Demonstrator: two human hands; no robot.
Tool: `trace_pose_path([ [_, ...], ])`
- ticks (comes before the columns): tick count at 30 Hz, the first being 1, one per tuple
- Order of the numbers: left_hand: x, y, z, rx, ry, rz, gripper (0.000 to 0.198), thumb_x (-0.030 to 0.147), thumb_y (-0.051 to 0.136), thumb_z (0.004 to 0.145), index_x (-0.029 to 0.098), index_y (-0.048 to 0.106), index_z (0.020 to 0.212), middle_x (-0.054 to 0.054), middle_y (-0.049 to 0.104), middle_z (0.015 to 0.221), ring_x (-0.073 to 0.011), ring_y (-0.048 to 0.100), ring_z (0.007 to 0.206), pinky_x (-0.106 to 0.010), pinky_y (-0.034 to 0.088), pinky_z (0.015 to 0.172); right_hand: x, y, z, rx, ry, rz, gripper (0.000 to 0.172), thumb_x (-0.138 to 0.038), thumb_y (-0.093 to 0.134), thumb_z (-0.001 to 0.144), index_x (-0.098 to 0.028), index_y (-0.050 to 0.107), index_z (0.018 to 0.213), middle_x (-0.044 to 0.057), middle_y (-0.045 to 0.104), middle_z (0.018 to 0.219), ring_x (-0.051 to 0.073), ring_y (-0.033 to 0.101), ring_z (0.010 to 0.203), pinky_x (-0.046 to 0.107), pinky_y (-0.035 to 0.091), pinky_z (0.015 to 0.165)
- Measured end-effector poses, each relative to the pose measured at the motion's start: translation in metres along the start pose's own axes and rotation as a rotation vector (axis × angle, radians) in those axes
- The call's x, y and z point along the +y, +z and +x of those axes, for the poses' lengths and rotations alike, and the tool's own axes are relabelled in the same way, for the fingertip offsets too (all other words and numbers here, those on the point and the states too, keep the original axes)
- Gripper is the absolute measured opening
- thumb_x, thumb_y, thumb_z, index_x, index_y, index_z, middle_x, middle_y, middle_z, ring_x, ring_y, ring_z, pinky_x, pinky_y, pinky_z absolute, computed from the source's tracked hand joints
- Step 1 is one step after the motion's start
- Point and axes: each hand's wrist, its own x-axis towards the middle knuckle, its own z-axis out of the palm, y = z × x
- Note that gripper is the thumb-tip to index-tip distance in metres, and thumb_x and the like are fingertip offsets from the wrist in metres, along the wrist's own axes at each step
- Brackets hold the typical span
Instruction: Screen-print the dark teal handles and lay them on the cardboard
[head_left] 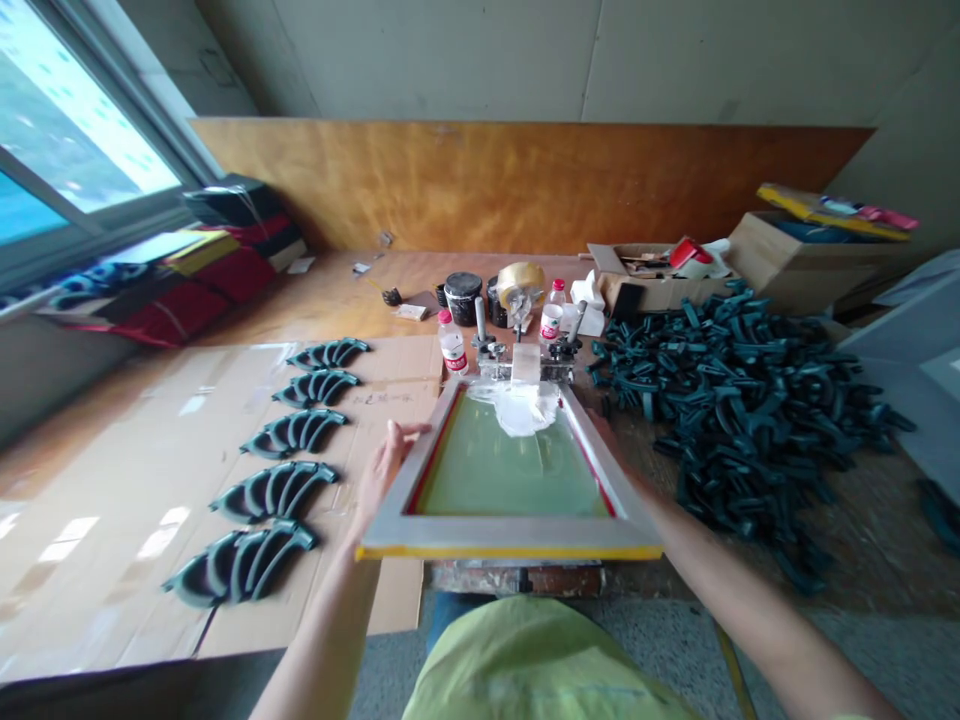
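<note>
A screen printing frame point(510, 532) with a green mesh and grey border tilts up in front of me, its far end at a metal hinge clamp point(491, 370). White ink point(529, 415) lies on the far part of the mesh, below a pale squeegee point(525, 365). My left hand point(386, 462) is at the frame's left side, fingers bent against its edge. Past the right side, my right hand point(609, 437) is mostly hidden by the frame, so its fingers do not show. Whatever lies beneath the frame is hidden.
Dark green curved plastic parts point(274, 490) lie in a column on cardboard point(390, 400) at left. A large pile of similar parts point(750, 400) covers the right. Behind stand red-capped bottles point(453, 345), black tubs point(463, 298), a tape roll point(520, 280) and an open carton point(660, 295).
</note>
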Motion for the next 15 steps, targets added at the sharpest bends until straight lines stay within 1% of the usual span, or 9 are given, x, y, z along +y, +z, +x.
trace_pose_path([
  [1, -0.015, -0.003, -0.007, -0.047, -0.071, 0.013, 0.069, 0.074, 0.052, 0.076, 0.017, 0.066, 0.113, -0.002, 0.067, 0.074, -0.0164, 0.061, 0.062, -0.025, 0.045, 0.053, -0.006, -0.006, 0.008, 0.04, -0.058, -0.138, 0.028, -0.008, 0.045, 0.088, -0.009, 0.073, 0.082, 0.005, 0.071, 0.092, 0.015, 0.06, 0.095, 0.024, 0.05, 0.089],
  [2, -0.03, -0.003, -0.011, -0.084, -0.122, 0.008, 0.072, 0.071, 0.058, 0.073, 0.018, 0.063, 0.12, -0.001, 0.068, 0.075, -0.0166, 0.061, 0.063, -0.024, 0.045, 0.053, -0.012, -0.009, 0.017, 0.084, -0.137, -0.308, 0.026, -0.007, 0.048, 0.086, -0.012, 0.073, 0.088, 0.007, 0.071, 0.098, 0.017, 0.059, 0.101, 0.029, 0.047, 0.095],
  [4, -0.06, -0.001, -0.015, -0.102, -0.178, -0.02, 0.082, 0.066, 0.068, 0.068, 0.019, 0.052, 0.134, 0.0, 0.068, 0.076, -0.0166, 0.062, 0.063, -0.024, 0.047, 0.055, -0.026, -0.004, 0.037, 0.137, -0.329, -0.649, 0.026, -0.009, 0.055, 0.084, -0.017, 0.071, 0.104, 0.01, 0.067, 0.113, 0.023, 0.055, 0.111, 0.039, 0.042, 0.103],
  [5, -0.074, 0.001, -0.014, -0.096, -0.188, -0.024, 0.088, 0.064, 0.07, 0.067, 0.019, 0.047, 0.139, 0.0, 0.067, 0.075, -0.0166, 0.062, 0.062, -0.025, 0.047, 0.055, -0.032, 0.004, 0.047, 0.127, -0.416, -0.772, 0.032, -0.011, 0.059, 0.083, -0.018, 0.067, 0.113, 0.011, 0.063, 0.12, 0.025, 0.053, 0.115, 0.041, 0.041, 0.103],
  [7, -0.097, 0.004, -0.01, -0.075, -0.182, -0.004, 0.091, 0.062, 0.071, 0.068, 0.017, 0.043, 0.143, 0.0, 0.067, 0.073, -0.0162, 0.061, 0.061, -0.024, 0.047, 0.055, -0.042, 0.026, 0.065, 0.032, -0.511, -0.905, 0.044, -0.013, 0.066, 0.079, -0.017, 0.06, 0.123, 0.013, 0.058, 0.126, 0.026, 0.051, 0.117, 0.039, 0.043, 0.099],
  [9, -0.113, 0.005, -0.004, -0.076, -0.171, 0.019, 0.087, 0.061, 0.068, 0.072, 0.017, 0.043, 0.143, -0.001, 0.067, 0.075, -0.0162, 0.061, 0.062, -0.024, 0.048, 0.056, -0.045, 0.048, 0.076, -0.094, -0.483, -1.008, 0.041, -0.014, 0.068, 0.077, -0.016, 0.06, 0.117, 0.013, 0.064, 0.114, 0.025, 0.056, 0.107, 0.034, 0.046, 0.089],
  [12, -0.125, 0.002, 0.001, -0.095, -0.171, 0.038, 0.082, 0.06, 0.066, 0.075, 0.018, 0.045, 0.142, -0.003, 0.069, 0.08, -0.0172, 0.063, 0.067, -0.025, 0.049, 0.059, -0.037, 0.066, 0.072, -0.227, -0.388, -1.102, 0.019, -0.015, 0.067, 0.078, -0.018, 0.065, 0.097, 0.008, 0.069, 0.089, 0.023, 0.061, 0.089, 0.03, 0.045, 0.077],
  [14, -0.128, 0.0, 0.001, -0.091, -0.175, 0.046, 0.079, 0.06, 0.065, 0.075, 0.018, 0.048, 0.139, -0.003, 0.07, 0.08, -0.018, 0.064, 0.069, -0.025, 0.049, 0.06, -0.028, 0.064, 0.056, -0.293, -0.463, -1.104, 0.01, -0.012, 0.064, 0.079, -0.019, 0.065, 0.087, 0.007, 0.068, 0.085, 0.021, 0.06, 0.086, 0.029, 0.044, 0.076],
  [15, -0.129, -0.001, 0.001, -0.087, -0.174, 0.049, 0.078, 0.061, 0.065, 0.075, 0.018, 0.05, 0.138, -0.003, 0.069, 0.08, -0.0183, 0.064, 0.07, -0.025, 0.049, 0.06, -0.024, 0.059, 0.045, -0.333, -0.534, -1.088, 0.012, -0.009, 0.061, 0.078, -0.019, 0.065, 0.084, 0.007, 0.068, 0.085, 0.021, 0.06, 0.087, 0.029, 0.044, 0.075],
])
